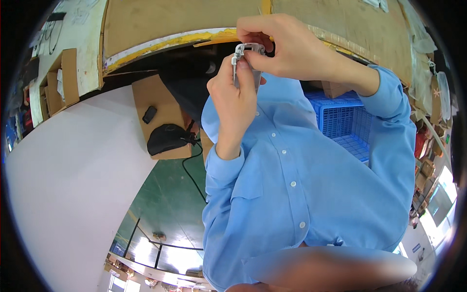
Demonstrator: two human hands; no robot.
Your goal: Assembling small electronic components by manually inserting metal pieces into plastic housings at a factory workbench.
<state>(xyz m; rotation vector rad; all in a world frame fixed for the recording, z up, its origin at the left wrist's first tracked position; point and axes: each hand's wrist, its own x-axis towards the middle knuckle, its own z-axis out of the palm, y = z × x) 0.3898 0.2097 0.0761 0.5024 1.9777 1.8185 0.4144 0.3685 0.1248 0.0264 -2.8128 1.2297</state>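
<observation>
A small silver-grey casing (237, 54) with a hollow, detailed top end is held up near the workbench's edge. My left hand (232, 100) is closed around its lower part, with the thumb lying along the front. At its upper end, my right hand (294, 51) has its thumb against the rim and its fingers curled behind. Any small part between those right fingertips is hidden. Much of the casing's body is covered by my left hand.
The workbench (180, 24) has a worn, yellow-edged front. A blue plastic crate (340, 119) stands by my right arm. On a cardboard box (146, 92) lie a black pouch (168, 138) and a small black object (149, 115). An open carton (69, 73) sits at far left.
</observation>
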